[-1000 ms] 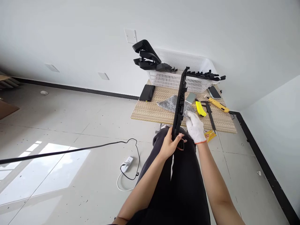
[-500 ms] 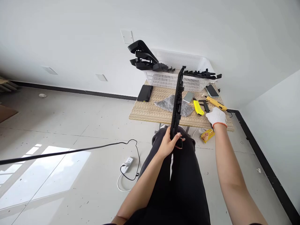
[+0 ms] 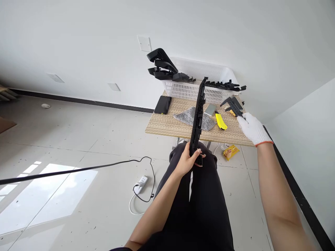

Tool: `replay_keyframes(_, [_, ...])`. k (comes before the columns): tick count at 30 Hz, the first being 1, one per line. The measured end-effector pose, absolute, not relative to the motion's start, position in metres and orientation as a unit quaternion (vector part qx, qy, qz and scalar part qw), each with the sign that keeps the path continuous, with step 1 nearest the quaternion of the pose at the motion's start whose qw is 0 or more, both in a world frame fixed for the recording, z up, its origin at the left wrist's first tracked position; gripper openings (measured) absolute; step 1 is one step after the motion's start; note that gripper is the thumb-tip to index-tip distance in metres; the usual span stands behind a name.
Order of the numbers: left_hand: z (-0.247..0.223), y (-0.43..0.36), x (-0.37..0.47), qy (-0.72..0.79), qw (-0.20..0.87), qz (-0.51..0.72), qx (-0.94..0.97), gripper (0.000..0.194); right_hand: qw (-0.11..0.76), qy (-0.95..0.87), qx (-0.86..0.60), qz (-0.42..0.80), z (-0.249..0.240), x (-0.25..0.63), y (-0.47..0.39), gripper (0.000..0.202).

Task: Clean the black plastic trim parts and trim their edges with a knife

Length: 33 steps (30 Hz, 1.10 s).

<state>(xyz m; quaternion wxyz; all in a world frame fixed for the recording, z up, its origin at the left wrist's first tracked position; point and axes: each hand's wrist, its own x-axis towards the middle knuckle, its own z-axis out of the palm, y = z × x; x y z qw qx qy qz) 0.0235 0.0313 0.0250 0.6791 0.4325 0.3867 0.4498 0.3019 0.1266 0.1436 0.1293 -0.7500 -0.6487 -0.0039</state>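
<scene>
Two hands are gripping things: above the lap, the bare left hand (image 3: 187, 161) is clasping the near end of a long black plastic strip with moulded clips (image 3: 198, 122); the white-gloved right hand (image 3: 253, 129) is clutching a dark caliper (image 3: 232, 104) over the wood-patterned bench (image 3: 162, 126). Steady fingers should be keeping both clear of the white lattice plastic basket (image 3: 183, 91) beyond.
</scene>
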Motion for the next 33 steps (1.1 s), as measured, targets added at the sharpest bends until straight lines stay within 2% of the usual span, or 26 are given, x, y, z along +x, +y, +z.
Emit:
replay_keyframes(3, [0.025,0.031,0.020,0.360,0.704,0.427,0.439,0.046,0.161,-0.653,-0.738,-0.059,0.179,0.278,0.120,0.056])
replay_keyframes(6, [0.020,0.024,0.016,0.331,0.733,0.402,0.438,0.042,0.151,-0.662,-0.724,-0.121,0.207,0.252,0.128,0.053])
replay_keyframes(10, [0.011,0.005,0.010,0.316,0.758,0.381,0.426,0.043,0.122,-0.684,-0.705,-0.141,0.222,0.227,0.151,0.054])
replay_keyframes(15, [0.005,-0.011,0.005,0.310,0.777,0.368,0.406,0.041,0.051,-0.699,-0.694,-0.166,0.215,0.209,0.186,0.054])
replay_keyframes(23, [0.007,-0.015,-0.003,0.296,0.783,0.350,0.421,0.042,-0.007,-0.695,-0.704,-0.146,0.189,0.199,0.222,0.051])
replay_keyframes(33, [0.002,-0.047,-0.013,0.313,0.780,0.318,0.438,0.043,0.014,-0.721,-0.661,-0.209,0.167,0.220,0.208,0.051])
